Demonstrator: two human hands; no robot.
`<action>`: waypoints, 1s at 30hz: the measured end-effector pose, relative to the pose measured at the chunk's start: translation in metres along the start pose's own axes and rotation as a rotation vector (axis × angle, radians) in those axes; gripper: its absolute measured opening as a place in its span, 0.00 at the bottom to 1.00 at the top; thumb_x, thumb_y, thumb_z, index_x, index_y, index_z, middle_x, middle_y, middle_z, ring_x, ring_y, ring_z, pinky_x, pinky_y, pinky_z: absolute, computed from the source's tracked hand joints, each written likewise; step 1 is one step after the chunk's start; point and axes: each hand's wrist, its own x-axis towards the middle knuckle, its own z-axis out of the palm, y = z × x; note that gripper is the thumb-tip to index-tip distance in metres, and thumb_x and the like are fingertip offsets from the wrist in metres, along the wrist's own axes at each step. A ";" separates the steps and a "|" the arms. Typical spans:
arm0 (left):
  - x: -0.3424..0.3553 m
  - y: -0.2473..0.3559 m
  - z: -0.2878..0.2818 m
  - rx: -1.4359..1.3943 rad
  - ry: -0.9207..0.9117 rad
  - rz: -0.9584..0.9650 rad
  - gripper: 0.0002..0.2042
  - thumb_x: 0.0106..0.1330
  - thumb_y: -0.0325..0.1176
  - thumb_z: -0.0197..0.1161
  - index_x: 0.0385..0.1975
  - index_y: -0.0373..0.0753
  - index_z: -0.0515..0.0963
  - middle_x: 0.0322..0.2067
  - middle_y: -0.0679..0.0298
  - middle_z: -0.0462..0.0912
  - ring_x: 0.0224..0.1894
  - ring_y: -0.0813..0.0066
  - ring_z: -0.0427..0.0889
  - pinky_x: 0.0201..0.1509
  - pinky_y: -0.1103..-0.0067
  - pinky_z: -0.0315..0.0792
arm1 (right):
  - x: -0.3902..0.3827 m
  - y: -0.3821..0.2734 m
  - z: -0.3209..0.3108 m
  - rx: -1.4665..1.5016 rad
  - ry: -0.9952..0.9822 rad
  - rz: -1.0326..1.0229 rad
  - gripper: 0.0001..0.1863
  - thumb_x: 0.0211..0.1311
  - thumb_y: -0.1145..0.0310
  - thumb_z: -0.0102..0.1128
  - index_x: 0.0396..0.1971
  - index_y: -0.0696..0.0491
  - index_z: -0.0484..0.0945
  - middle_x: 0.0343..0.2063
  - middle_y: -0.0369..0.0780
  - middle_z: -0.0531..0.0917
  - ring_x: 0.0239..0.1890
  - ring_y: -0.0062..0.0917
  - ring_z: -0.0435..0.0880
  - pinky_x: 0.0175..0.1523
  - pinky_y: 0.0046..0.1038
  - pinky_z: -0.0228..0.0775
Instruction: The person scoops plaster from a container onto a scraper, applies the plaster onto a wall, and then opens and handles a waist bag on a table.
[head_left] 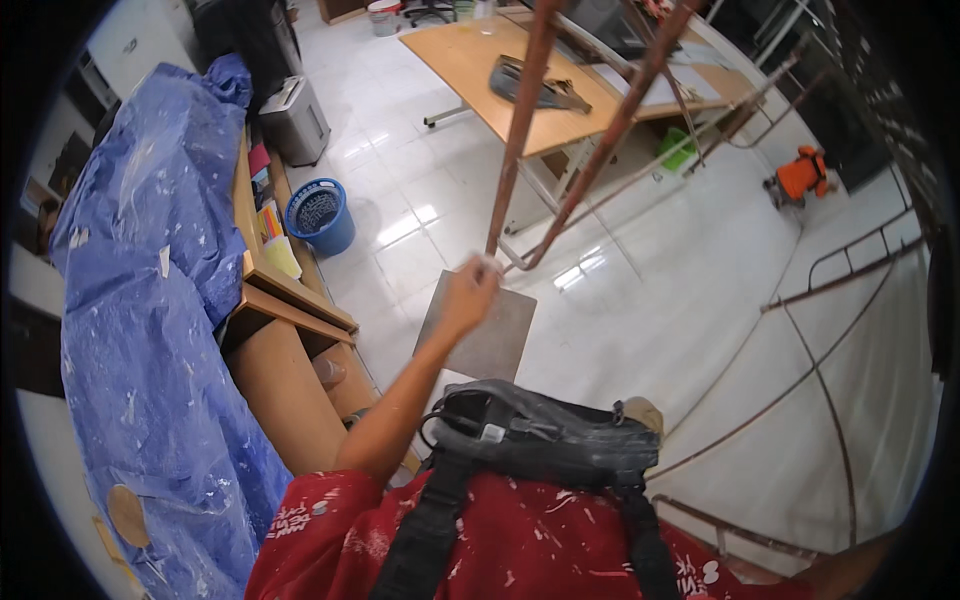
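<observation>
My left hand (472, 292) reaches out in front of me with its fingers curled closed. It is beside the lower end of a rusty metal frame (518, 150), where two tubes come down to a bend. A small pale spot shows at the fingertips, but I cannot make out what the fingers hold. Behind and below this hand is a flat grey square board (497, 335); whether the hand touches it I cannot tell. At the lower right edge only part of my right arm shows, and the right hand is out of the picture.
Blue paint-spotted sheeting (150, 290) drapes over furniture at the left, by a wooden shelf unit (285, 385). A blue basket (320, 217) stands on the tiles. Ahead is a wooden table (455, 60). A person in orange (800, 178) is at the far right, near rusty scaffold bars (845, 275).
</observation>
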 end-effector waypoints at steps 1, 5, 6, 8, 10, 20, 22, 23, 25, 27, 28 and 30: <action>0.019 0.027 -0.029 0.070 0.070 0.048 0.09 0.67 0.35 0.59 0.27 0.36 0.73 0.19 0.65 0.73 0.23 0.79 0.72 0.27 0.77 0.66 | -0.010 -0.010 -0.004 -0.001 -0.025 -0.007 0.22 0.68 0.53 0.52 0.43 0.58 0.80 0.40 0.49 0.83 0.40 0.41 0.81 0.48 0.41 0.71; 0.044 0.178 -0.149 -0.200 0.190 0.492 0.10 0.63 0.32 0.67 0.39 0.37 0.75 0.30 0.70 0.76 0.30 0.85 0.72 0.34 0.87 0.68 | -0.029 -0.057 0.022 0.109 -0.090 -0.032 0.21 0.68 0.53 0.52 0.43 0.58 0.80 0.39 0.48 0.83 0.39 0.40 0.81 0.47 0.40 0.71; 0.045 0.211 -0.161 -0.252 0.088 0.631 0.13 0.61 0.30 0.68 0.42 0.37 0.74 0.33 0.69 0.77 0.34 0.85 0.74 0.35 0.88 0.69 | -0.028 -0.060 0.017 0.106 -0.094 -0.044 0.21 0.68 0.53 0.52 0.42 0.58 0.80 0.39 0.48 0.83 0.39 0.40 0.81 0.47 0.40 0.71; 0.039 0.250 -0.170 -0.228 -0.164 0.988 0.15 0.60 0.25 0.67 0.46 0.35 0.72 0.37 0.64 0.78 0.36 0.79 0.77 0.38 0.87 0.73 | -0.045 -0.072 0.027 0.159 -0.139 -0.063 0.21 0.68 0.53 0.52 0.42 0.58 0.80 0.38 0.48 0.83 0.39 0.39 0.81 0.47 0.40 0.71; 0.015 0.272 -0.175 -0.202 -0.352 1.162 0.15 0.60 0.25 0.66 0.46 0.35 0.72 0.38 0.64 0.78 0.37 0.79 0.77 0.39 0.86 0.73 | -0.057 -0.104 0.031 0.279 -0.172 -0.084 0.21 0.68 0.53 0.52 0.42 0.58 0.80 0.38 0.48 0.83 0.39 0.39 0.81 0.46 0.40 0.71; 0.105 0.233 -0.166 -0.166 -0.450 1.269 0.12 0.62 0.25 0.62 0.45 0.34 0.73 0.38 0.63 0.78 0.38 0.77 0.78 0.42 0.84 0.72 | -0.177 -0.346 0.194 1.107 -1.141 -0.024 0.20 0.67 0.54 0.53 0.41 0.58 0.81 0.37 0.46 0.83 0.37 0.36 0.81 0.45 0.38 0.71; 0.151 0.243 -0.174 -0.154 -0.414 1.237 0.11 0.63 0.25 0.61 0.45 0.34 0.73 0.38 0.62 0.79 0.39 0.77 0.78 0.42 0.84 0.72 | -0.152 -0.375 0.230 1.117 -1.199 0.021 0.20 0.67 0.55 0.54 0.40 0.58 0.81 0.36 0.46 0.83 0.37 0.35 0.81 0.45 0.38 0.71; 0.154 0.261 -0.198 -0.070 -0.366 1.224 0.11 0.63 0.25 0.60 0.45 0.34 0.73 0.38 0.62 0.79 0.39 0.77 0.78 0.43 0.84 0.72 | -0.134 -0.405 0.238 1.181 -1.225 -0.007 0.19 0.67 0.55 0.54 0.40 0.58 0.81 0.36 0.46 0.83 0.37 0.35 0.81 0.45 0.38 0.71; 0.192 0.255 -0.213 -0.033 -0.317 1.133 0.11 0.63 0.25 0.60 0.44 0.34 0.73 0.38 0.62 0.79 0.39 0.76 0.78 0.43 0.83 0.72 | -0.105 -0.458 0.278 1.215 -1.257 -0.004 0.19 0.67 0.55 0.54 0.40 0.58 0.81 0.36 0.46 0.83 0.37 0.34 0.81 0.44 0.38 0.71; 0.247 0.245 -0.213 -0.062 -0.317 1.011 0.10 0.64 0.26 0.59 0.44 0.34 0.73 0.38 0.62 0.79 0.39 0.76 0.78 0.44 0.83 0.72 | -0.075 -0.515 0.324 1.220 -1.315 0.050 0.19 0.67 0.55 0.54 0.40 0.58 0.81 0.36 0.46 0.83 0.37 0.34 0.81 0.44 0.38 0.71; 0.274 0.242 -0.217 -0.079 -0.321 0.952 0.10 0.64 0.26 0.58 0.44 0.34 0.74 0.38 0.62 0.79 0.40 0.76 0.78 0.44 0.83 0.72 | -0.053 -0.548 0.343 1.236 -1.320 0.058 0.19 0.67 0.55 0.54 0.39 0.58 0.81 0.35 0.45 0.83 0.36 0.34 0.81 0.44 0.37 0.71; 0.327 0.243 -0.234 -0.101 -0.323 0.875 0.10 0.64 0.26 0.57 0.44 0.34 0.74 0.38 0.62 0.79 0.40 0.75 0.78 0.45 0.82 0.72 | -0.005 -0.615 0.372 1.273 -1.325 0.067 0.19 0.67 0.55 0.54 0.39 0.58 0.81 0.35 0.45 0.83 0.36 0.33 0.81 0.44 0.37 0.71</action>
